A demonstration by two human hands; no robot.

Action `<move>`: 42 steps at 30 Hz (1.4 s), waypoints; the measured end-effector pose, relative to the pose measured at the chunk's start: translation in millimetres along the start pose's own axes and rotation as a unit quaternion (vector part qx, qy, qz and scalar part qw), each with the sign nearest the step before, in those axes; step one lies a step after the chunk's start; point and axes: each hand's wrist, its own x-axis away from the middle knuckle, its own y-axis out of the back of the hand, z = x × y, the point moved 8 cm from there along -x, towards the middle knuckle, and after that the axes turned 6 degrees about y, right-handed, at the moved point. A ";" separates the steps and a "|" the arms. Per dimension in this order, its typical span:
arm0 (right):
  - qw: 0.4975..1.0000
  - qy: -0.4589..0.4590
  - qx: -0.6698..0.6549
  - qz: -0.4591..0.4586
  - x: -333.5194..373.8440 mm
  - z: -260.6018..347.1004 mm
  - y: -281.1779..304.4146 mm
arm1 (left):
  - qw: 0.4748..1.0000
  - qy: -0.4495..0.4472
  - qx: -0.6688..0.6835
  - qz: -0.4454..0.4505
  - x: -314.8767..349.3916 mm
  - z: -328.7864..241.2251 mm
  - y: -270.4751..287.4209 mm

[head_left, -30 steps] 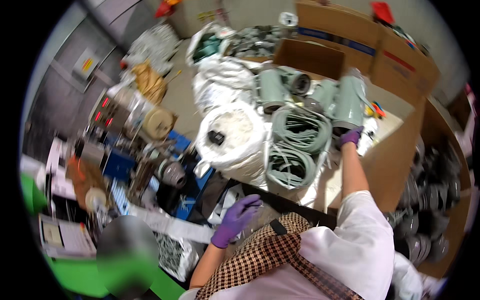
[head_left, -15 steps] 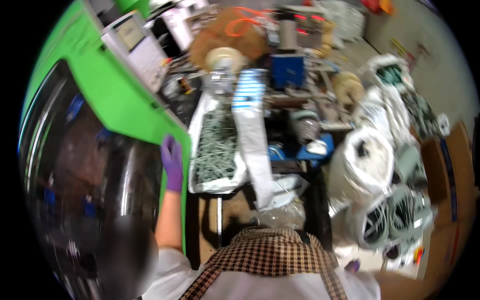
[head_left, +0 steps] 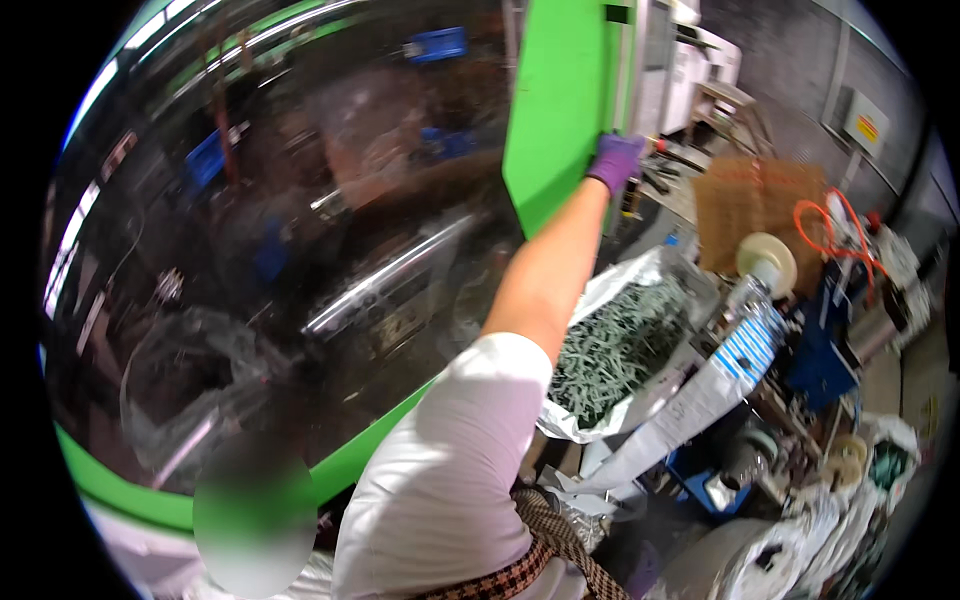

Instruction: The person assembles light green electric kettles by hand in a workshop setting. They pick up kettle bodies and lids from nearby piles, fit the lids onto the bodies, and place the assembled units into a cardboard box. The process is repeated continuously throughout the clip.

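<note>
Up close, a huge green machine door (head_left: 565, 110) with a wide dark window (head_left: 270, 230) fills most of the view, and everything else is told from that door. The window takes up the door's whole left part and shows shiny reflections of bars and blue boxes. The green frame runs along the window's right side and curves under it at the bottom. A bare arm in a white short sleeve (head_left: 450, 480) reaches up from the lower middle to the door's right edge. At the end of that arm is the left hand (head_left: 615, 160) in a purple glove, and it rests right on the green frame's right edge. The gloved fingers (head_left: 608, 148) look curled around that edge and kept close together, but the picture is a bit blurry there. The right hand is not in view. Just right of the door and lower down sits an open silvery bag (head_left: 600, 300) full of small pale green parts (head_left: 610, 345). Further right of the door, beside the bag, lies a long white strip with blue squares (head_left: 730, 365). Above the strip, still to the right of the door, stands a brown cardboard piece (head_left: 760, 205) with a cream round spool (head_left: 767, 262) in front of it. An orange cable (head_left: 825, 225) loops just right of the cardboard. Far right of the door, low down, are white bags (head_left: 790, 560).
</note>
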 end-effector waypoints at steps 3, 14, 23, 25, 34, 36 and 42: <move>0.990 -0.016 -0.026 0.135 -43.4 133.3 -72.5 | 0.644 0.455 0.613 0.049 51.1 -20.1 29.2; 0.879 0.122 -0.177 0.425 -204.1 348.6 -386.9 | 0.673 0.461 0.570 0.096 219.3 28.8 252.1; 0.700 0.352 -0.205 0.587 -101.9 618.8 -718.5 | 0.622 0.226 0.740 0.121 350.4 76.3 415.6; 0.665 0.525 -0.208 0.489 -66.3 705.9 -793.2 | 0.635 0.279 0.719 0.055 368.9 102.4 439.5; 0.748 0.418 -0.220 0.466 -60.4 901.3 -1144.5 | 0.620 0.373 0.664 -0.190 468.1 191.5 495.7; 0.704 0.251 -0.328 0.578 -8.6 881.9 -1152.9 | 0.626 0.406 0.614 -0.257 496.9 178.4 526.8; 0.676 0.257 -0.442 0.530 -65.5 913.2 -1107.0 | 0.632 0.382 0.568 -0.363 545.0 108.1 584.1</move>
